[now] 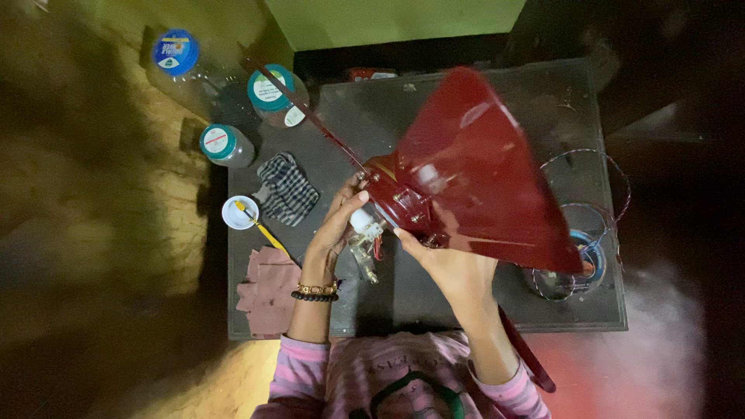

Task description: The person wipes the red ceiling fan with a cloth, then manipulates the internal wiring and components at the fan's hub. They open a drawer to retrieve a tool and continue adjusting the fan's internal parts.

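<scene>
A dark red fan blade assembly (485, 174) with a wide blade and a thin edge-on blade is held over a grey table (434, 310). My right hand (446, 260) grips its hub from below. My left hand (337, 221) pinches a small white part (365, 221) at the hub, where red wires and a metal piece (365, 260) hang down. A beaded bracelet sits on my left wrist.
Three plastic jars with teal and blue lids (225, 143) stand at the table's far left. A checked cloth (289, 188), a white cap (239, 212) with a yellow stick, and a pink cloth (268, 283) lie left. Coiled wire and a small bowl (578, 256) sit right.
</scene>
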